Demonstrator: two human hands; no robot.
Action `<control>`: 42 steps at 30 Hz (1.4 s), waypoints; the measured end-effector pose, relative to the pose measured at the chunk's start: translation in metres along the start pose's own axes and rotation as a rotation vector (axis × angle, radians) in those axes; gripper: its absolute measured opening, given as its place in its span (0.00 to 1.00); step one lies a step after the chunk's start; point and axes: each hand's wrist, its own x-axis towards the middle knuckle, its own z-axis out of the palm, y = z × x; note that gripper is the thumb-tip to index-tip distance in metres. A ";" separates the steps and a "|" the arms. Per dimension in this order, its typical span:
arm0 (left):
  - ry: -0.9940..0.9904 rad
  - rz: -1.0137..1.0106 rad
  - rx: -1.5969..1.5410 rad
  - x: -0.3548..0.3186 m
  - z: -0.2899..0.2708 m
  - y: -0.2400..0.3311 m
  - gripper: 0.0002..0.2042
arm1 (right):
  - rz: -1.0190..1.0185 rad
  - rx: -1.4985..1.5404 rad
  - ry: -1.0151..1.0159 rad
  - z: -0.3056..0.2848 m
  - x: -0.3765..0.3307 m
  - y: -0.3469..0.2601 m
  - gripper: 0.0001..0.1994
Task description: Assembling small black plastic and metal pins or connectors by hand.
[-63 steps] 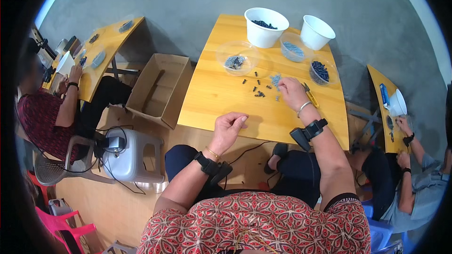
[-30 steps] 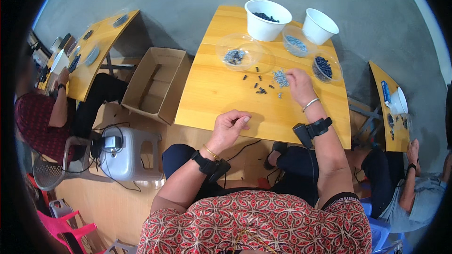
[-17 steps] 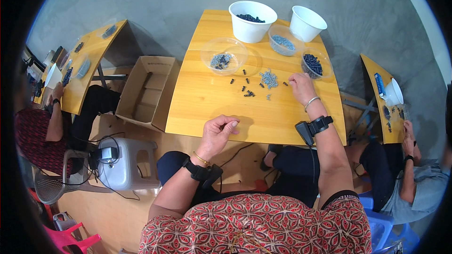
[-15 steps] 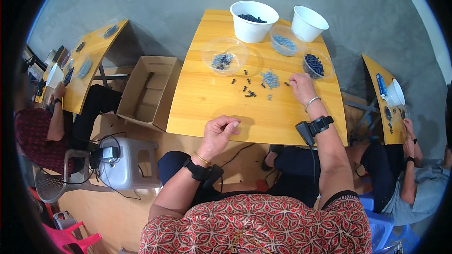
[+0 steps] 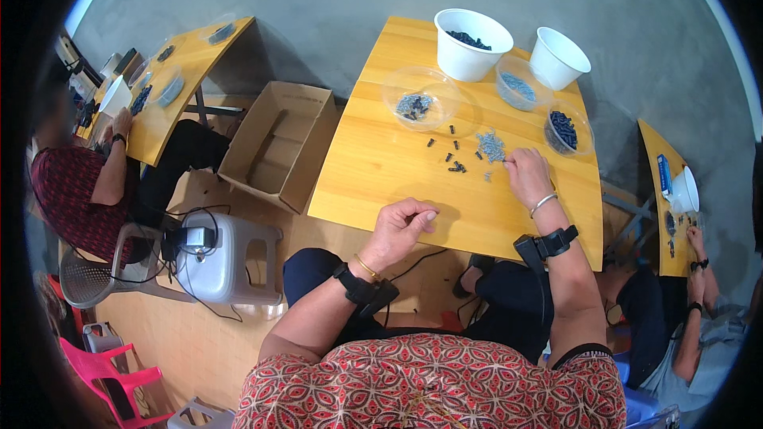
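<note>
My left hand (image 5: 404, 230) hovers at the table's near edge, thumb and fingers pressed together. Whatever may be in that pinch is too small to make out. Close by the right side of a loose heap of small grey metal pieces, like screws (image 5: 490, 145), is my right hand (image 5: 528, 176). Its fingers are also closed, and they hide anything between them. Several small black pieces (image 5: 457, 168) lie scattered left of the heap. Behind them stands a clear bowl (image 5: 395, 106) with grey and black pieces mixed. Another clear bowl (image 5: 586, 137), full of black pieces, is beyond my right hand.
At the back stand a white tub (image 5: 465, 59) of black pieces, a second white tub (image 5: 566, 56) and a clear bowl (image 5: 548, 102) of grey pieces. An open cardboard box (image 5: 274, 143) sits left of the table (image 5: 358, 183). People work at tables on both sides.
The whole view has swung, so the table appears farther right. My right hand has come closer to the grey heap. The black piece seen by its fingertips no longer shows. My left hand stays pinched.
</note>
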 end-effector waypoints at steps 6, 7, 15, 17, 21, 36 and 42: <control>-0.010 0.004 0.027 -0.001 -0.001 -0.001 0.06 | -0.127 0.073 0.016 0.011 0.018 -0.033 0.03; -0.016 0.005 0.039 0.000 -0.001 -0.002 0.06 | -0.128 0.071 0.013 0.016 0.020 -0.033 0.03; -0.037 0.017 0.050 0.003 -0.002 -0.002 0.06 | -0.198 0.243 0.111 0.009 0.042 -0.018 0.04; -0.020 0.041 0.019 0.003 -0.004 -0.004 0.05 | -0.127 0.302 0.145 -0.013 0.059 -0.016 0.04; 0.011 0.422 0.484 0.004 -0.006 0.021 0.04 | -0.075 0.397 0.314 -0.056 0.090 0.011 0.06; 0.062 0.523 0.749 0.011 -0.052 0.022 0.07 | -0.073 0.344 -0.144 -0.031 0.305 0.024 0.16; 0.010 0.496 0.680 0.019 -0.057 0.018 0.07 | -0.056 0.063 -0.335 0.029 0.335 0.041 0.25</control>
